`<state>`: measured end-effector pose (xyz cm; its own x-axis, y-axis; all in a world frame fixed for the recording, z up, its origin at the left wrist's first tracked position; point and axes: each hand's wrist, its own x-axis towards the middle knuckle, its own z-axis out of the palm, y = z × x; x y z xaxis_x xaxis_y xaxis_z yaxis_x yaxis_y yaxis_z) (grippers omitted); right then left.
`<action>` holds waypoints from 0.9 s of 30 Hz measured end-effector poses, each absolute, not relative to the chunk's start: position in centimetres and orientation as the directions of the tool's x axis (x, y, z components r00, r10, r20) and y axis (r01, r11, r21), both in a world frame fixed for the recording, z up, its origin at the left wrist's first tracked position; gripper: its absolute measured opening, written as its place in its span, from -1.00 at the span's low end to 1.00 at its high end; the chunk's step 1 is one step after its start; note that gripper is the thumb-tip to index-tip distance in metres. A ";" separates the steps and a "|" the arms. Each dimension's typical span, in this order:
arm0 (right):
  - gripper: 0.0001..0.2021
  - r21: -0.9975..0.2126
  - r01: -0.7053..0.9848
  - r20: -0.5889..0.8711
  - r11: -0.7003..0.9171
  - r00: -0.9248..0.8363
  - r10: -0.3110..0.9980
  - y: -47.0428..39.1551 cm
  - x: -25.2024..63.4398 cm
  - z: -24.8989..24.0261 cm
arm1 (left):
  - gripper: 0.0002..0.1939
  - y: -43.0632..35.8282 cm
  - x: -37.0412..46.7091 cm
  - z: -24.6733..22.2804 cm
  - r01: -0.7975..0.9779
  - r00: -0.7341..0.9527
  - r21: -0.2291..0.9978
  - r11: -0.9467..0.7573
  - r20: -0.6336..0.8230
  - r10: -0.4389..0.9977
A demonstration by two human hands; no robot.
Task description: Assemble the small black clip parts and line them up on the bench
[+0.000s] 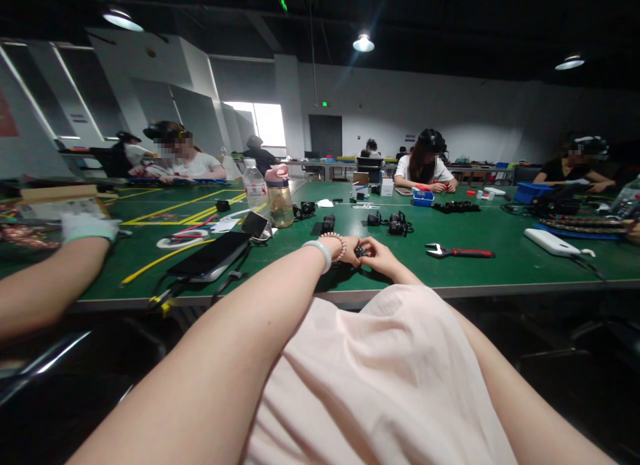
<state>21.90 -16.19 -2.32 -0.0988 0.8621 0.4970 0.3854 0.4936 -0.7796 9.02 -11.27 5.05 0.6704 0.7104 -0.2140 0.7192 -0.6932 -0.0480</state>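
My left hand (349, 250), with a pale bangle and a beaded bracelet at its wrist, is closed on a small black part (360, 251) near the front edge of the green table (500, 273). From the other side my right hand (379, 257) meets it, thumb and fingers pinching the same part. Just beyond the hands lie black cabled devices (399, 223) and another black piece (328, 223). The fingers partly hide the held part, so its shape is unclear.
An adjustable wrench (460, 251) lies to the right, with a white power bank (551, 243) farther right. A phone (213, 257), an amber bottle (281, 205) and a water bottle (255, 188) stand or lie left. A neighbour's gloved hand (89, 228) is at far left; people sit opposite.
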 end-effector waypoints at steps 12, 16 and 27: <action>-0.63 -0.803 0.369 0.465 0.468 -0.101 0.879 -15.7 22.3 -2.9 | -0.27 -11.2 9.0 4.9 0.741 0.650 -0.027 -0.671 -0.220 0.727; -0.63 -0.801 0.377 0.462 0.464 -0.102 0.881 -15.9 22.3 -2.8 | -0.26 -11.3 9.1 5.1 0.735 0.655 -0.026 -0.677 -0.226 0.721; -0.63 -0.793 0.374 0.474 0.481 -0.118 0.873 -16.1 22.4 -2.6 | -0.28 -11.2 9.0 5.1 0.720 0.674 -0.023 -0.694 -0.216 0.707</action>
